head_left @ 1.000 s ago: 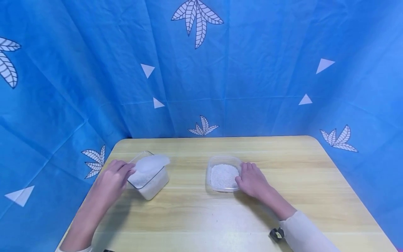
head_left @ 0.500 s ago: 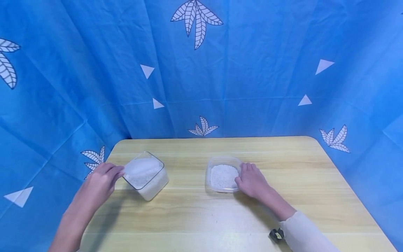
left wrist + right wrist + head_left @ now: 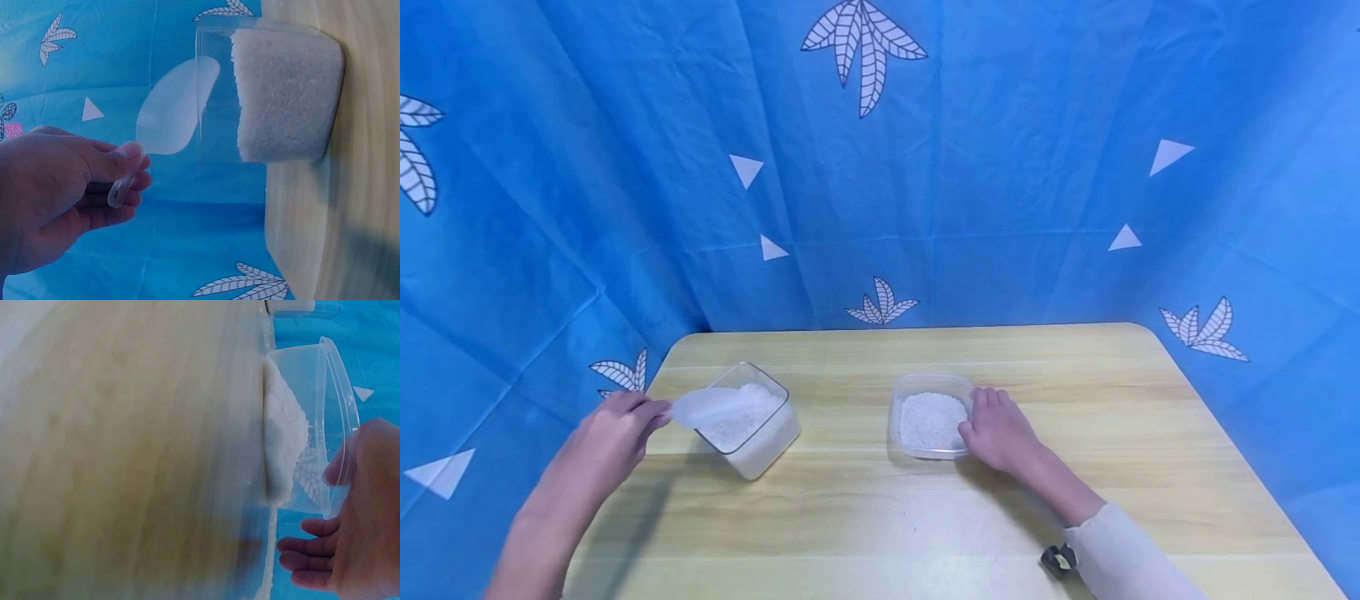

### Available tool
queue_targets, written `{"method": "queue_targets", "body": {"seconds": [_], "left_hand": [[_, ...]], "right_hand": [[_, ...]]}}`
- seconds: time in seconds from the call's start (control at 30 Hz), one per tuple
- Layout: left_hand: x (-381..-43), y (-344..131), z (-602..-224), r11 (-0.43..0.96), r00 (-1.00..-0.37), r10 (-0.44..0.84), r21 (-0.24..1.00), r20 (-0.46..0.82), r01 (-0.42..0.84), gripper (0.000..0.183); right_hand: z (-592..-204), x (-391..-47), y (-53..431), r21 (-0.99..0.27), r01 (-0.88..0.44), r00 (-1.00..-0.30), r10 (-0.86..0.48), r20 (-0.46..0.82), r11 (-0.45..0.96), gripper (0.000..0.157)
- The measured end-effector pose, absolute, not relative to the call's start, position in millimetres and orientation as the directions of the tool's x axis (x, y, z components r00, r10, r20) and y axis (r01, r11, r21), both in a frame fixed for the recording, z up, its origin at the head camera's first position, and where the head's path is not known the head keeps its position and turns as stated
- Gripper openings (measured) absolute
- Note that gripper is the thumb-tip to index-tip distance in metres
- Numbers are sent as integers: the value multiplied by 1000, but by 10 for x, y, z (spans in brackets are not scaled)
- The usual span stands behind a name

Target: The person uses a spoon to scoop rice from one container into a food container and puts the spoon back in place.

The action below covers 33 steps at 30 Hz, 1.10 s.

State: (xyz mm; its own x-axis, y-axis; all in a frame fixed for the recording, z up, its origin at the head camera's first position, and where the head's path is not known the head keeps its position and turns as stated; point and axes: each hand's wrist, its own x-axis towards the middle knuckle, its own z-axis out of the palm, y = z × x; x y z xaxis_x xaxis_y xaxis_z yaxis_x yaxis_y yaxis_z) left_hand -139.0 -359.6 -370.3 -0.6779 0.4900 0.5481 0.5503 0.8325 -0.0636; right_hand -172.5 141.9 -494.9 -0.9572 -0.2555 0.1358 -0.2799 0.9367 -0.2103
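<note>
My left hand (image 3: 613, 429) pinches the handle of a translucent white scoop (image 3: 175, 112) between thumb and fingers. The scoop's bowl overlaps the left rim of a clear square container (image 3: 767, 440), well above the grains in the left wrist view. White rice-like grains (image 3: 284, 94) fill much of that container. Farther right, my right hand (image 3: 1002, 433) grips the right side of a clear plastic tub (image 3: 337, 394), thumb over the rim. A lower heap of white grains (image 3: 932, 419) lies in the tub, which rests on the table.
Both containers stand on a light wooden table (image 3: 865, 525), with a gap between them. A blue curtain (image 3: 1015, 167) printed with leaves and triangles hangs behind and at the sides. A small black object (image 3: 1058, 560) sits by the right sleeve (image 3: 1127, 550).
My left hand has drawn the scoop leftward, from over the grains to the square container's left rim. The right hand and the tub stay where they were.
</note>
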Motion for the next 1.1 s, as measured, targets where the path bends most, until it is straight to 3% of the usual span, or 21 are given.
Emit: {"method": "queue_targets", "body": {"seconds": [0.23,0.67,1.1], "left_hand": [[-1418,-3594,-3643,829,-681,516,-102,520,551,18],[-1551,-3399,-3693,855,-761,511,-140,399,500,16],[-1674,-3219,-3871,850,-771,525,-179,361,495,15]], "right_hand": [[-4939,-1728,1423,-201,-292,-953,-268,138,935,53],[-4952,-1717,1407,-211,-296,-951,-267,156,932,49],[-4979,-1722,1416,-197,-296,-950,-266,167,935,45]]}}
